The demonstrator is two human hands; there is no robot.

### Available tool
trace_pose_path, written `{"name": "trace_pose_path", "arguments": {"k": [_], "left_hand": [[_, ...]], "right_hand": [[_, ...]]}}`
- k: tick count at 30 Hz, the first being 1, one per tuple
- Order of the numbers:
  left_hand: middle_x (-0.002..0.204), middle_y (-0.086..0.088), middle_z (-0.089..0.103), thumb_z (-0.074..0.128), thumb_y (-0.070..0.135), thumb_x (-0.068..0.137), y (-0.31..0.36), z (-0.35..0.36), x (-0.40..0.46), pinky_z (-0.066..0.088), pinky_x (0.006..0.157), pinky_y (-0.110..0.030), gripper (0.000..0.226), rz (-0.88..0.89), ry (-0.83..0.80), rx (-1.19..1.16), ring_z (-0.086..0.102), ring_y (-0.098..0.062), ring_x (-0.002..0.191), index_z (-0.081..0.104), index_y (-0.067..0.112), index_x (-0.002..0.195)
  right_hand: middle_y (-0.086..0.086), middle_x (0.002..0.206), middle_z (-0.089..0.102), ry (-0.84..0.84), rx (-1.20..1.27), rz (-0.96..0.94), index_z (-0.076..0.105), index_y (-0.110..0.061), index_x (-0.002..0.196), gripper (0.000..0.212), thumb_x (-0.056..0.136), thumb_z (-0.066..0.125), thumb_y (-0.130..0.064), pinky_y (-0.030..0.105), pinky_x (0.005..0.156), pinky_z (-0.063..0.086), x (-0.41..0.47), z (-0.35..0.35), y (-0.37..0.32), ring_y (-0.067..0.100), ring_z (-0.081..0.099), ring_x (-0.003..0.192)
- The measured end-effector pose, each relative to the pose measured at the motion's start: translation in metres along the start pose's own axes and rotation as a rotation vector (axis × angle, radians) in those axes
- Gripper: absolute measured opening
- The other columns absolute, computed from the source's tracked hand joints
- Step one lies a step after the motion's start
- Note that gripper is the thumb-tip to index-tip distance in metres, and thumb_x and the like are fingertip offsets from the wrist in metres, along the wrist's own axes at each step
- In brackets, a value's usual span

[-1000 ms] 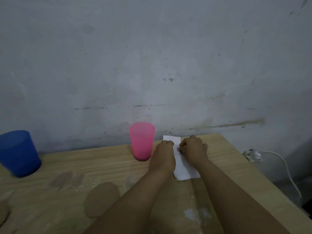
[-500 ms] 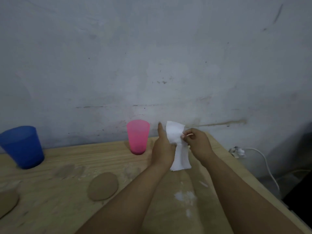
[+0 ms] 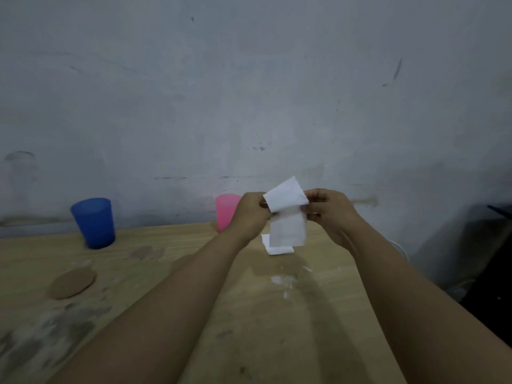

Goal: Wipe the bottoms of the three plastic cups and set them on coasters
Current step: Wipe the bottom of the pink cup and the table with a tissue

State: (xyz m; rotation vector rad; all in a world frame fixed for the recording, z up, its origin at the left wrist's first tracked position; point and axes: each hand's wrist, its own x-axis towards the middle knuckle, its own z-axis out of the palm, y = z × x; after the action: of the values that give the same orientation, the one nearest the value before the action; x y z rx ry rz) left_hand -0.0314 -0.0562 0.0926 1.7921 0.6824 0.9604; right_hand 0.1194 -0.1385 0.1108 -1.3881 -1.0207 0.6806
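A white paper tissue hangs in the air above the table, pinched at its top between my left hand and my right hand. More white tissue lies on the wood just below it. A pink plastic cup stands upright by the wall, partly behind my left hand. Further left a blue plastic cup stands upright. A round brown coaster lies flat at the front left. A second coaster shows only as a sliver beside my left forearm.
The wooden table has white smears in the middle and grey stains at the left. A grey wall runs directly behind the cups. The table's right edge drops off to a dark floor with a white cable.
Both hands have lifted the tissue off the table and raised it higher, unfolding it. The view has swung left, so the blue cup and a coaster sit further into the frame.
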Motion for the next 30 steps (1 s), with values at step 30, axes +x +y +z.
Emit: {"name": "trace_pose_path", "arguments": {"k": [30], "left_hand": [[0.087,-0.010,0.063,0.042,-0.004,0.094,-0.048,-0.092,0.002,0.056,0.066,-0.024,0.026,-0.060,0.114,-0.114,0.062,-0.017,0.074,0.058,-0.003,0.114]], "right_hand": [[0.004,0.064,0.056,0.420,-0.142,0.063,0.057,-0.021,0.059,0.029,0.080,0.051,-0.003,0.032,0.062,0.043,0.004,0.090,0.045,0.024,0.050,0.065]]}}
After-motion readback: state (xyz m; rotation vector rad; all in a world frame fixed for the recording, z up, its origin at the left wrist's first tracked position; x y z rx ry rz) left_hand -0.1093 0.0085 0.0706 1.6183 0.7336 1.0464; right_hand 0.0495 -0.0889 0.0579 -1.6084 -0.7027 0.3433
